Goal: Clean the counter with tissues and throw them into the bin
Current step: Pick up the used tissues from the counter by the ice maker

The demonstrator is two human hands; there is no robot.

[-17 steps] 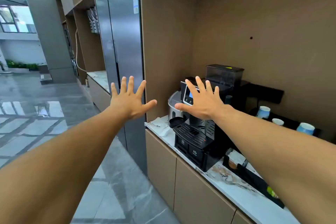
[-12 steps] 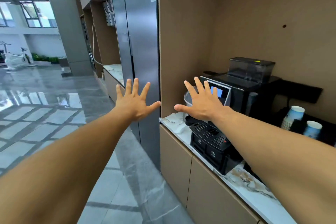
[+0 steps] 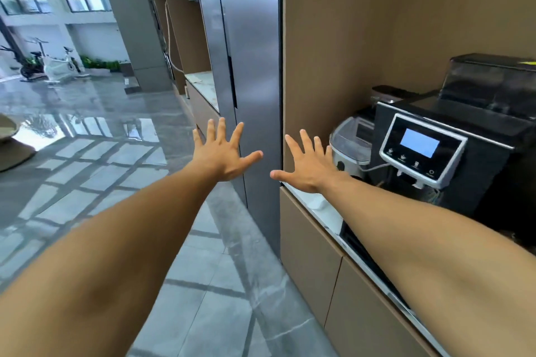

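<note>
While both bare arms stretch straight out ahead, the left hand (image 3: 222, 153) is spread wide with every finger splayed and nothing in it, hanging over the glossy grey tiled floor (image 3: 87, 159) in front of the tall dark steel refrigerator (image 3: 255, 66). The right hand (image 3: 307, 165) is splayed just as wide and just as empty, its thumb pointing toward the left thumb, the two well apart from touching. It hovers above the near end of the white marbled counter (image 3: 324, 211), which tops tan cabinet doors (image 3: 310, 264). On that counter, right of the hand, stands a black coffee machine with a lit blue screen (image 3: 452, 153), and a silver lidded appliance (image 3: 351, 145) sits beside it. No tissues or bin can be made out.
</note>
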